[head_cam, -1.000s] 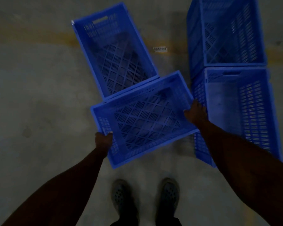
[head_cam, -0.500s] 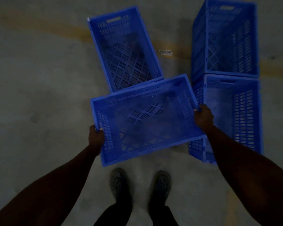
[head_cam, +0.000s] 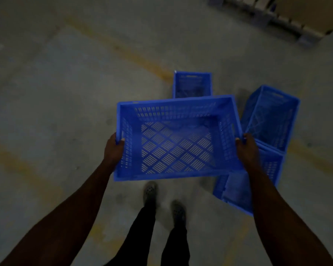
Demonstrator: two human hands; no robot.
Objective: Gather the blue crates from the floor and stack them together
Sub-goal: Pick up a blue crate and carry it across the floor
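I hold an empty blue slatted crate (head_cam: 178,143) level in the air in front of me. My left hand (head_cam: 113,148) grips its left rim and my right hand (head_cam: 246,148) grips its right rim. Behind it on the floor stands another blue crate (head_cam: 192,84), partly hidden by the held one. To the right, two blue crates sit end to end on the floor: a far one (head_cam: 271,116) and a near one (head_cam: 238,191), the latter partly covered by my right arm.
The floor is grey concrete with faded yellow lines (head_cam: 123,50). A pallet with a cardboard load (head_cam: 277,18) stands at the far right. My two feet (head_cam: 161,198) are below the held crate.
The held crate has risen from near the floor and turned level. The view has swung up and left, so the floor crates now lie further right and the pallet shows.
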